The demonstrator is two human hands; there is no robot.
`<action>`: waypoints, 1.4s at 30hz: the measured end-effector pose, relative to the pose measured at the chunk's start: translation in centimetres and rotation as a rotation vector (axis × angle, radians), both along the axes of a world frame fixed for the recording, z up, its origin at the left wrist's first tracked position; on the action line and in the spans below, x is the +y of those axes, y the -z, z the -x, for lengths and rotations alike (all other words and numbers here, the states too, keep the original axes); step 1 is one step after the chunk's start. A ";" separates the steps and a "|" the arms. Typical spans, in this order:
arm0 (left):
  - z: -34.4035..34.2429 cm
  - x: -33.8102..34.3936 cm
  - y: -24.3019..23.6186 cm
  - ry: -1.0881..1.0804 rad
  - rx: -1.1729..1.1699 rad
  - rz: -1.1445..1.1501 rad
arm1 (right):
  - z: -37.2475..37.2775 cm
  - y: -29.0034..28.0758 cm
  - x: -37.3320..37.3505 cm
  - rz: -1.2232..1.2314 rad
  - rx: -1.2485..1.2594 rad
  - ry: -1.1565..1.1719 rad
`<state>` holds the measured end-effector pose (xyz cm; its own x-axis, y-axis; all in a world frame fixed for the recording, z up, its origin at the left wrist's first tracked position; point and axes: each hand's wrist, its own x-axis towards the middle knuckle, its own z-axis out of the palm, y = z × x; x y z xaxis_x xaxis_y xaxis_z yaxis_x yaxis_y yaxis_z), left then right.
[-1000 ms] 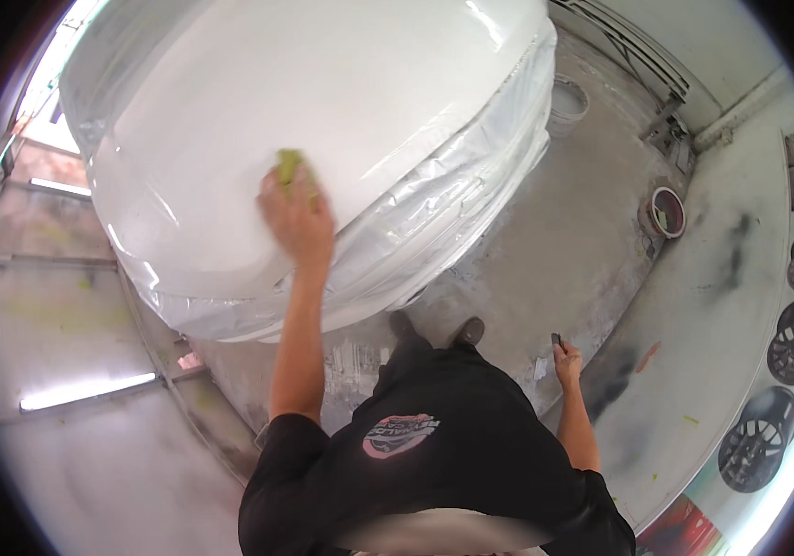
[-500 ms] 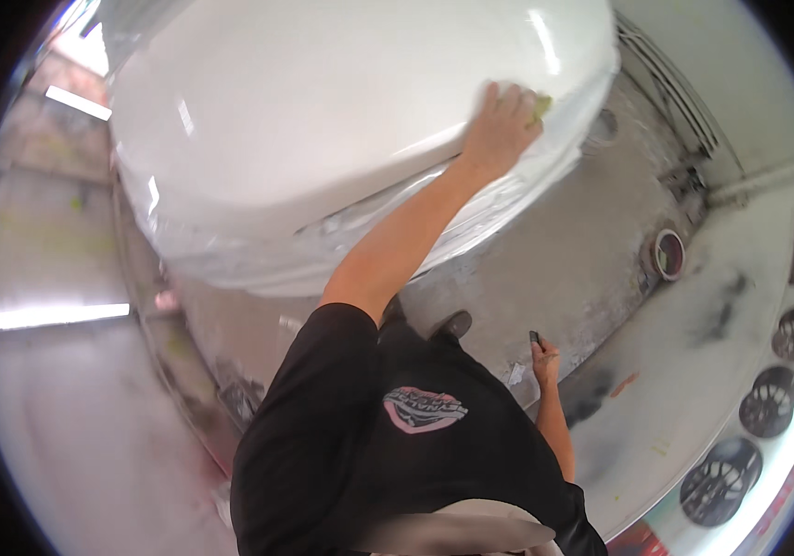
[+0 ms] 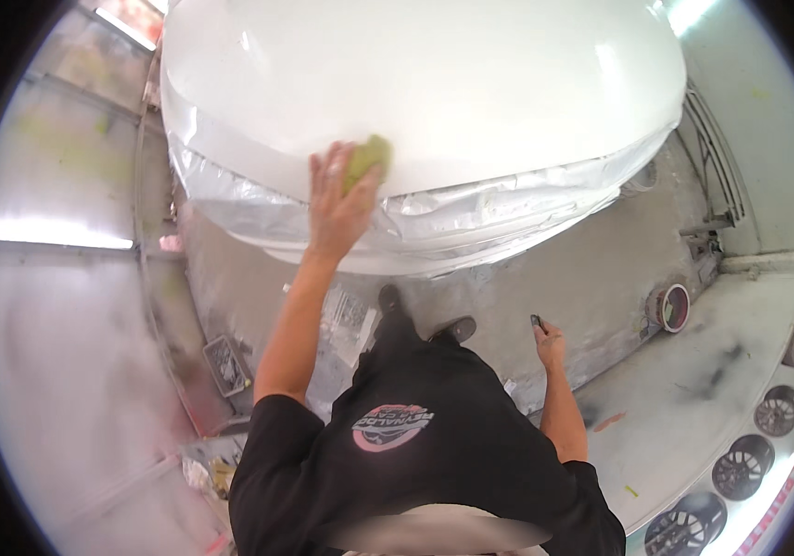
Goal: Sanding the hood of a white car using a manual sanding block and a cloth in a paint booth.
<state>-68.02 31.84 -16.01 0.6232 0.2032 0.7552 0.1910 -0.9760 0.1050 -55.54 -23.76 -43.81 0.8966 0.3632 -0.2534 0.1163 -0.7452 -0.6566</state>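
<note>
A glossy white car hood (image 3: 452,83) fills the upper part of the view, with clear plastic sheeting (image 3: 499,208) wrapped below its near edge. On the hood's near left part, my left hand (image 3: 341,208) presses a yellow-green cloth (image 3: 371,159), gripped between thumb and fingers; it is slightly blurred. My right hand (image 3: 552,345) hangs low at my right side, well away from the car. Its fingers are closed round a small dark object (image 3: 536,322), whose kind I cannot make out.
A round tub (image 3: 670,308) stands on the floor by the right wall. Metal bars (image 3: 714,153) lean farther back there. Along the left wall lies a grey tray (image 3: 226,365). Pictures of wheels (image 3: 743,466) line the lower right wall. My shoes (image 3: 457,329) are near the car's front.
My left hand has swept the cloth leftward across the hood, from the right part to the near left. The view has turned and shifted. My right hand stays low with the dark object.
</note>
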 end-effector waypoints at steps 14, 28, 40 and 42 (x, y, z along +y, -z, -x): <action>0.3 19.5 -8.8 -0.120 -0.001 0.156 | 6.7 -11.1 10.7 -0.239 0.035 0.445; -0.4 29.1 -10.9 -0.164 -0.022 0.236 | 9.2 -29.7 29.7 -0.223 -0.343 0.209; 4.5 20.9 -13.7 0.571 -0.423 0.598 | 8.5 -38.9 49.8 -0.675 -0.432 0.005; 5.2 16.6 -13.2 0.641 -0.027 1.267 | 8.4 -40.6 53.4 -0.633 -0.521 -0.124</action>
<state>-73.18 48.44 -2.85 0.8530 0.4328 0.2917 -0.2579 -0.1363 0.9565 -63.97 29.63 -3.25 0.7868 0.4010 0.4691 0.5785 -0.2144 -0.7870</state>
